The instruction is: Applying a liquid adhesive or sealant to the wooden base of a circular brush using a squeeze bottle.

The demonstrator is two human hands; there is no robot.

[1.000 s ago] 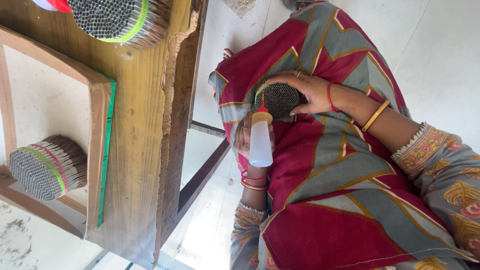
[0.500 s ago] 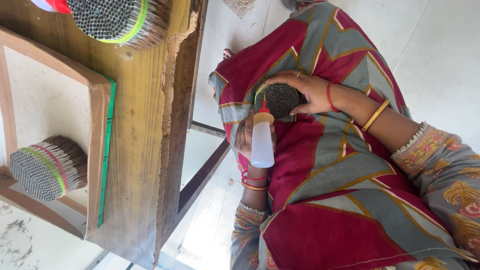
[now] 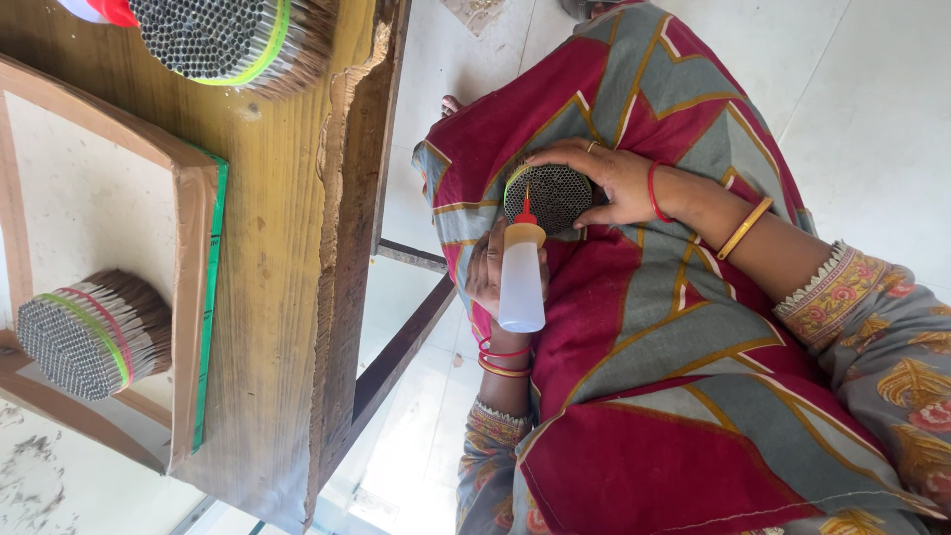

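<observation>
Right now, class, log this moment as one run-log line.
left hand: holds squeeze bottle, red nozzle at tube bundle | right hand: holds tube bundle | wooden table: two more bundles

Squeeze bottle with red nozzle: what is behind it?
Behind the squeeze bottle is the hand gripping it, over red and grey cloth. Its nozzle meets the round stick bundle that the other hand holds. The bottle covers the palm; the bundle's length is hidden.

Single head view, looking down, close, rotated.
</observation>
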